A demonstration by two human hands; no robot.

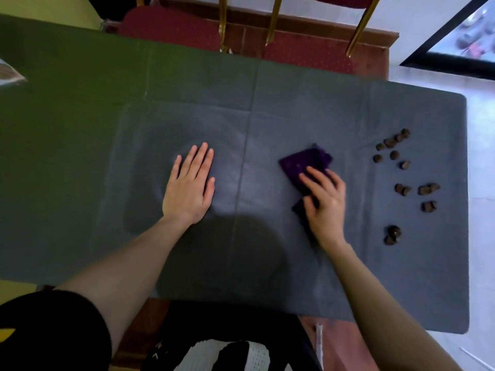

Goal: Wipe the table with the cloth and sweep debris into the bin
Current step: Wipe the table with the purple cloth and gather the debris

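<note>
We press the left hand (189, 185) flat, fingers extended, on the counter (294, 277). Our right hand (324, 200) lies fingers-down on the purple cloth (302, 162), thumb curled at its edge, with the debris (404, 183) well apart to the right.

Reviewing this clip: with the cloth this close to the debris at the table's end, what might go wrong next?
1. The debris pieces lie scattered near the table end, and no bin is in view; a sweep by the right hand may push them onto the floor.
2. The purple cloth looks narrower than the spread, so one pass may miss pieces.
3. The left hand rests flat on the table cover, which might still bunch.
</note>
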